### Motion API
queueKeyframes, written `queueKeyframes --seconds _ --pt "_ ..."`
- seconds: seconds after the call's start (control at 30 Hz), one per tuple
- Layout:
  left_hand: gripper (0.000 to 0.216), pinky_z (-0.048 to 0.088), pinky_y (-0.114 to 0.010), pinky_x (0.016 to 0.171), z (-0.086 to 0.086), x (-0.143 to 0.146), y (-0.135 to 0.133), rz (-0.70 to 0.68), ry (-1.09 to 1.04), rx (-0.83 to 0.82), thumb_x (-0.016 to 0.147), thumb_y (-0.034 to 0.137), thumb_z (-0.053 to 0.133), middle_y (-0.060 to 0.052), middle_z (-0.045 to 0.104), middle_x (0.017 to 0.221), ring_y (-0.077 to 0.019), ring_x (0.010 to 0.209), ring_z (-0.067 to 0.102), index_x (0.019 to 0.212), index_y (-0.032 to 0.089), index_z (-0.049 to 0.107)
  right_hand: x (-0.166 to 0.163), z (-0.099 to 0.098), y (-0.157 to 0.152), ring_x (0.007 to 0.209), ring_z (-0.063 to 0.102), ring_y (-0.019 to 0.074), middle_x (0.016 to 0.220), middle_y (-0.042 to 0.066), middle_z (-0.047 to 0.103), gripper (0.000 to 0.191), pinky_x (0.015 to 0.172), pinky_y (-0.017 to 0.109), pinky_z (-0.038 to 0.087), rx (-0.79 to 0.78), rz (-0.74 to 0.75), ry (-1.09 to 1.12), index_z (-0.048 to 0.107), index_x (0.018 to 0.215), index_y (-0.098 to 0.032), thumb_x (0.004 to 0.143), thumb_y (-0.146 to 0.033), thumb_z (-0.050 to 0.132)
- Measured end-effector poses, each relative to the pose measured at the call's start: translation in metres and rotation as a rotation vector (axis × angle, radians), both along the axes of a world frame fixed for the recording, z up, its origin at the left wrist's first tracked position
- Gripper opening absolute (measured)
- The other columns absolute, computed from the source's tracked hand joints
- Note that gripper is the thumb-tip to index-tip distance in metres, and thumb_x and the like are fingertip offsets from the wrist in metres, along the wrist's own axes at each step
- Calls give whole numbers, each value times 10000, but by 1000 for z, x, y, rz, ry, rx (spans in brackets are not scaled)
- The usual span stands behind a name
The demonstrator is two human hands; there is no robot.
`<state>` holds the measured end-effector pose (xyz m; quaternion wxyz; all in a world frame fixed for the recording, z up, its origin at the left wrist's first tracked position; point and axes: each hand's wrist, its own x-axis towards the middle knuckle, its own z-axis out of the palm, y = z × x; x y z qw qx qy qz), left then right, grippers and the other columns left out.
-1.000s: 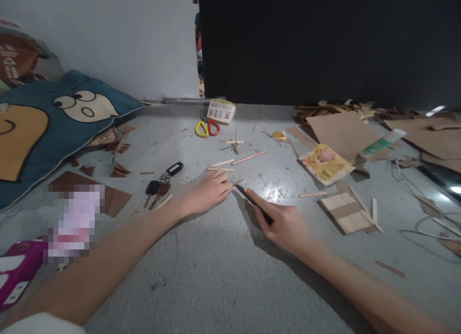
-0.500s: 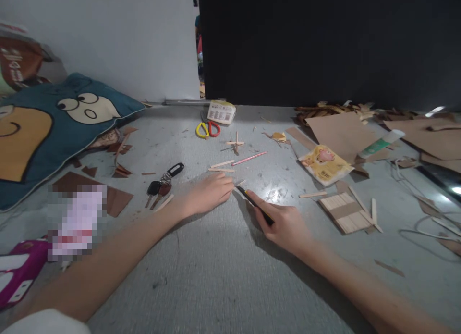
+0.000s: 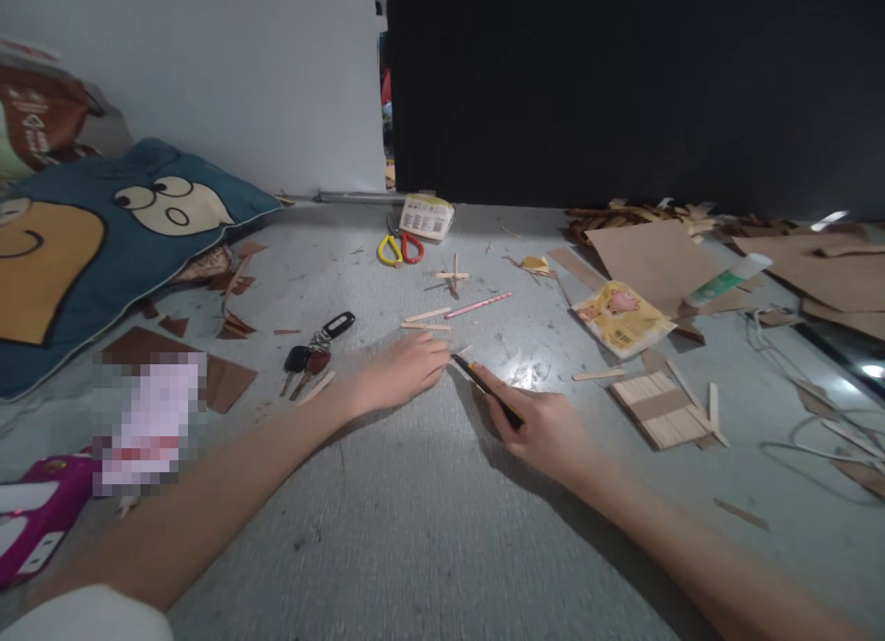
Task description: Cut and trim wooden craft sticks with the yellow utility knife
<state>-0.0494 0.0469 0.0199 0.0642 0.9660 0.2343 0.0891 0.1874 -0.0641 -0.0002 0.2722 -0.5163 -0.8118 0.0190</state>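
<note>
My right hand (image 3: pixel 549 431) is closed around a black-and-yellow utility knife (image 3: pixel 470 372), its thin blade pointing at the fingertips of my left hand (image 3: pixel 409 372). The left fingers are bent together and pressed down on the table; what they pinch, if anything, is hidden. Just beyond the left hand lie two craft sticks (image 3: pixel 427 326) and a pink-and-white striped pencil (image 3: pixel 479 305). Farther back, some craft sticks are joined in a cross shape (image 3: pixel 454 275). A key ring with keys (image 3: pixel 308 360) rests left of my left hand.
Scissors (image 3: pixel 400 249) lie at the back. On the right are a banded bundle of craft sticks (image 3: pixel 658 410), a yellow packet (image 3: pixel 622 318), a glue stick (image 3: pixel 729 281), brown cardboard (image 3: pixel 643 254) and a cable (image 3: pixel 795 447). A blue cushion (image 3: pixel 89 226) and a purple object (image 3: pixel 48 512) occupy the left.
The view has shifted very slightly. Both hands stay in nearly the same place, the knife still held with its blade by the left fingertips.
</note>
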Motion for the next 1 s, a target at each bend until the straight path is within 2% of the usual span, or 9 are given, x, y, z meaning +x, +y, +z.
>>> queueKeyframes --seconds 0.3,0.43,0.53,0.63,0.73,0.87,1.0 --pt "261 474 -336 852 3 0 1 -15 10 4 1067 175 477 -67 685 970 -231 978 605 880 159 658 -2 -1 3 423 558 125 567 7 687 480 486 251 325 9 5 -7 661 1473 -179 1056 -296 454" --pt "264 505 -345 872 5 1 -5 44 64 83 1074 165 447 -69 697 996 -226 982 656 926 155 665 -2 -1 4 408 546 125 559 12 689 479 489 255 338 17 -8 12 670 1463 -165 1054 -293 455" --pt "225 532 -350 862 9 3 -15 141 129 123 1046 90 451 -88 715 1039 -242 1012 698 982 146 659 -3 0 4 405 549 132 564 15 699 483 489 258 349 19 -28 34 670 1467 -176 1051 -302 458" --pt "271 545 -340 764 15 6 -27 242 231 116 970 -33 447 -106 731 983 -263 931 745 1065 125 645 -4 3 3 398 545 135 567 16 707 487 488 261 354 9 -36 56 669 1468 -181 1045 -303 461" --pt "369 542 -342 688 17 9 -33 269 338 159 897 -109 410 -115 732 906 -284 820 767 1102 100 635 -5 4 1 394 542 129 582 20 720 487 485 260 344 -3 -44 74 670 1467 -187 1040 -299 464" --pt "349 548 -361 669 9 10 -31 227 333 228 924 -65 369 -149 737 927 -296 773 765 1054 102 647 -5 4 -1 396 545 127 587 22 726 493 476 257 322 -40 -49 70 659 1479 -198 1039 -299 461" --pt "321 535 -350 658 6 11 -27 224 293 168 975 2 360 -116 720 797 -276 687 742 1047 112 653 -4 3 -2 424 582 144 589 33 731 492 497 262 356 -48 -33 69 663 1473 -184 1045 -308 455"
